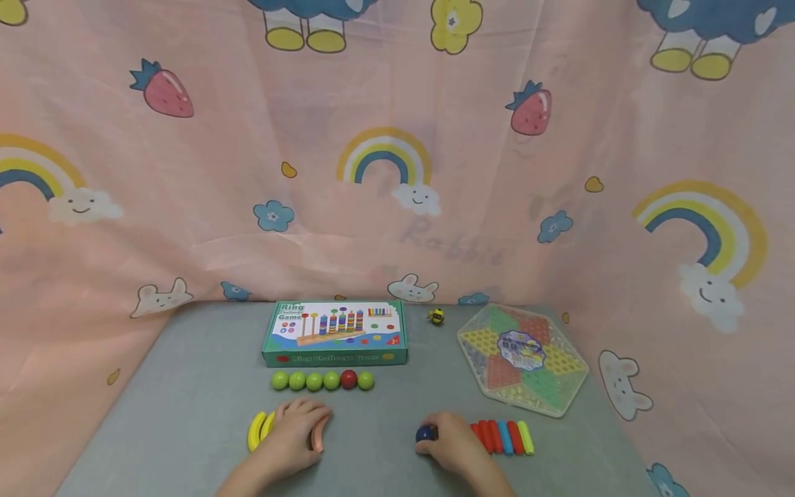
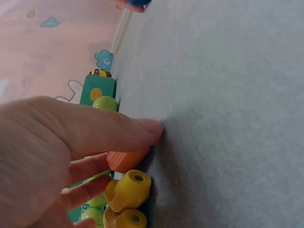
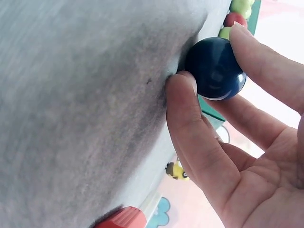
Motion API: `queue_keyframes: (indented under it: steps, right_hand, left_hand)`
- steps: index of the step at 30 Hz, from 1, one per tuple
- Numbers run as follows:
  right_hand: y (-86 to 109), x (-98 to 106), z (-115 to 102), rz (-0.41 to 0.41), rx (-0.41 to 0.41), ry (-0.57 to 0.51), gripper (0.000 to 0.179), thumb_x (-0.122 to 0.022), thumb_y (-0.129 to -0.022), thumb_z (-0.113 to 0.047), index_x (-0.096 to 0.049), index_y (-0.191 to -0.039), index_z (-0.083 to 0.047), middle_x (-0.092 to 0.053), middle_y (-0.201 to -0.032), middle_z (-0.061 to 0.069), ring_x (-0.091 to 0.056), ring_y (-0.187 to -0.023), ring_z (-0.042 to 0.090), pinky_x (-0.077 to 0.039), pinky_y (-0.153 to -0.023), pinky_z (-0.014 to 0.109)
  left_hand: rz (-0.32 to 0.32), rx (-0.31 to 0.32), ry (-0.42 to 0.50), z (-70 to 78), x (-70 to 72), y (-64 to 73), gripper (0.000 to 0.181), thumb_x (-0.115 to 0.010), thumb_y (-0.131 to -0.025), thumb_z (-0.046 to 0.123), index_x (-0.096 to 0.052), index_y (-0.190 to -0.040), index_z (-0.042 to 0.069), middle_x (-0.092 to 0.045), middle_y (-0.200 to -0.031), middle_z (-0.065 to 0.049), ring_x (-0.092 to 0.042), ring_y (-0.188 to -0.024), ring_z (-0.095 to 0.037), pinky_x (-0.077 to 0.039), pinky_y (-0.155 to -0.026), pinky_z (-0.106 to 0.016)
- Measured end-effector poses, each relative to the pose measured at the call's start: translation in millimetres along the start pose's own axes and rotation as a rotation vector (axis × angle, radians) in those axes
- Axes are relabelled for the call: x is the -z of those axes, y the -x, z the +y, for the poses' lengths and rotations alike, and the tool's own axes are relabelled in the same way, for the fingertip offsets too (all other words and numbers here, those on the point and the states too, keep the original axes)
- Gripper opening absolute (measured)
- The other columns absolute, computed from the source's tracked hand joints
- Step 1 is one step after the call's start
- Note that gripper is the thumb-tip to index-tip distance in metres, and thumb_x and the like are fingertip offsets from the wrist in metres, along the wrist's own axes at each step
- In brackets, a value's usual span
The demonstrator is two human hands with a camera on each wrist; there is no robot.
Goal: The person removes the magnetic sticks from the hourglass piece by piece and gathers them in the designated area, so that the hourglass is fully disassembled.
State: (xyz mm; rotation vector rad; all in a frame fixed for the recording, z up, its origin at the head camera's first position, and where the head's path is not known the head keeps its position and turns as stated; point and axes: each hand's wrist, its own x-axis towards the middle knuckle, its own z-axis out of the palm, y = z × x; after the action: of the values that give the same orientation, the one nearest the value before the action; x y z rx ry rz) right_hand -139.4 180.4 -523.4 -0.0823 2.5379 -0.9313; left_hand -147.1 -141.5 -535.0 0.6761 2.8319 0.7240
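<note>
My left hand (image 1: 293, 435) is over a row of curved pieces, with thumb and fingers gripping a ridged orange curved piece (image 1: 319, 433) at the right end. Two yellow curved pieces (image 1: 257, 431) lie at its left; in the left wrist view the yellow pieces (image 2: 133, 190) show dark holes in their ends. In my right hand (image 1: 452, 442), a glossy dark blue ball (image 3: 214, 69) is pinched between thumb and fingertips, close to the tabletop. Just right of that hand lies a row of red, blue and yellow-green sticks (image 1: 508, 438), partly hidden by it.
Behind the hands runs a line of green balls (image 1: 314, 381) with one red ball (image 1: 349, 379). A green game box (image 1: 335, 359) lies farther back, near a small bee figure (image 1: 437, 317). At the right is a hexagonal board (image 1: 522, 390). A pink printed cloth (image 1: 373, 235) hangs behind the grey table (image 1: 186, 386).
</note>
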Motion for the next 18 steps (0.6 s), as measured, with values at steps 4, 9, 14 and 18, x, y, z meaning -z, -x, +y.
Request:
queue_keyframes:
  steps: [4, 9, 14, 18]
  right_hand:
    - [-0.4, 0.2, 0.2, 0.002, 0.000, -0.002, 0.033, -0.083, -0.084, -0.022, -0.073, -0.108, -0.002, -0.070, -0.105, 0.011, -0.062, -0.097, 0.027, -0.052, -0.088, 0.057]
    - [-0.7, -0.3, 2.1, 0.010, 0.018, -0.006, 0.032, -0.084, -0.082, -0.022, -0.074, -0.106, -0.002, -0.070, -0.103, 0.010, -0.063, -0.097, 0.026, -0.052, -0.088, 0.056]
    - [-0.3, -0.6, 2.3, 0.022, 0.029, -0.004, 0.032, -0.084, -0.082, -0.021, -0.074, -0.105, -0.003, -0.070, -0.102, 0.009, -0.063, -0.097, 0.026, -0.053, -0.087, 0.055]
    - [-0.5, -0.2, 0.1, 0.024, 0.001, 0.003, 0.032, -0.084, -0.082, -0.022, -0.073, -0.106, -0.003, -0.070, -0.103, 0.010, -0.063, -0.096, 0.026, -0.053, -0.087, 0.055]
  left_hand:
    - [-0.003, 0.009, 0.015, -4.2, 0.0, 1.3, 0.061, -0.085, -0.068, 0.010, -0.067, -0.126, 0.007, -0.064, -0.127, -0.008, -0.051, -0.125, -0.034, -0.033, -0.101, -0.065]
    - [0.025, 0.018, 0.015, -7.3, 0.9, 4.2, 0.061, -0.085, -0.067, 0.009, -0.068, -0.126, 0.009, -0.064, -0.127, -0.007, -0.051, -0.126, -0.035, -0.034, -0.100, -0.067]
    - [0.014, 0.015, 0.030, -7.4, 3.9, 5.6, 0.066, -0.087, -0.066, 0.013, -0.066, -0.128, 0.011, -0.063, -0.130, -0.008, -0.048, -0.129, -0.038, -0.031, -0.101, -0.070]
    - [-0.001, -0.024, 0.049, -4.7, 4.4, 5.2, 0.068, -0.089, -0.070, 0.023, -0.064, -0.133, 0.015, -0.060, -0.137, -0.006, -0.044, -0.132, -0.039, -0.029, -0.102, -0.072]
